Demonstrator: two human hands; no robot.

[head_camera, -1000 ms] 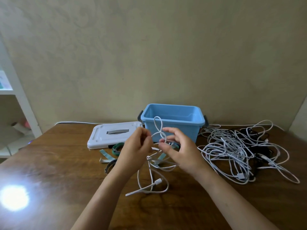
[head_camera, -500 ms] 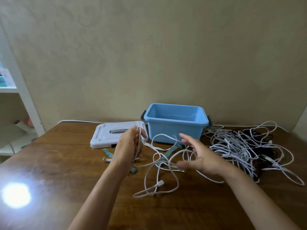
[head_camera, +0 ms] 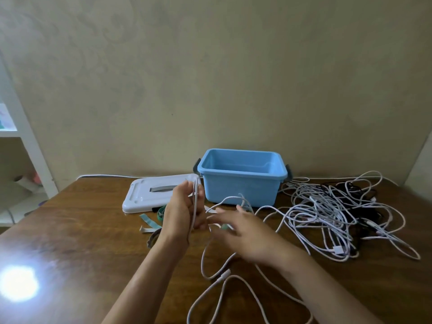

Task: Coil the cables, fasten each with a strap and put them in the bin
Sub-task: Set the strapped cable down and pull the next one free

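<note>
**Winding the first white cable**

I have my left hand (head_camera: 184, 211) raised just near of the flat white plastic lid (head_camera: 161, 195), its fingers curled around a few upright loops of the thin white charging cable (head_camera: 210, 274). My right hand (head_camera: 245, 232) is blurred, fingers loosely spread over the slack; whether it pinches the strand I cannot tell. The rest trails toward me across the brown wooden desk (head_camera: 81, 242). To coil well, I would feed each turn the same size and let the plug end untwist freely. The open blue plastic bin (head_camera: 240, 183) waits behind, the teal fabric straps (head_camera: 149, 222) lie left, and the tangled heap of white and black cables (head_camera: 332, 211) sits right.
</note>
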